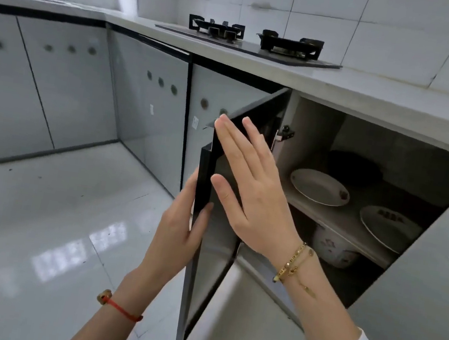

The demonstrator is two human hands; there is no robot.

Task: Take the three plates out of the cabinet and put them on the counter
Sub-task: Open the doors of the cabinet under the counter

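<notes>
- Cabinet door (pixel 203 225) swung open, dark glossy panel, edge-on to the camera.
- Left hand (pixel 178 218) pinches the door's free edge; right hand (pixel 246 190) spread flat, fingers apart, against the inner face, holding nothing.
- Plates lie right of and beyond both hands, inside the cabinet (pixel 312 119); right hand nearer.
- Two shallow white plates on the shelf (pixel 335 218): left plate (pixel 318 186) and right plate (pixel 386 227), apart, lying flat; smooth glazed, small printed motifs.
- Dark round dish (pixel 353 167) behind them, possibly the third plate; cannot tell.
- White floral bowl (pixel 332 248) beneath shelf.
- Table (pixel 374 94) above is pale stone, free right of the hob (pixel 251 42).
</notes>
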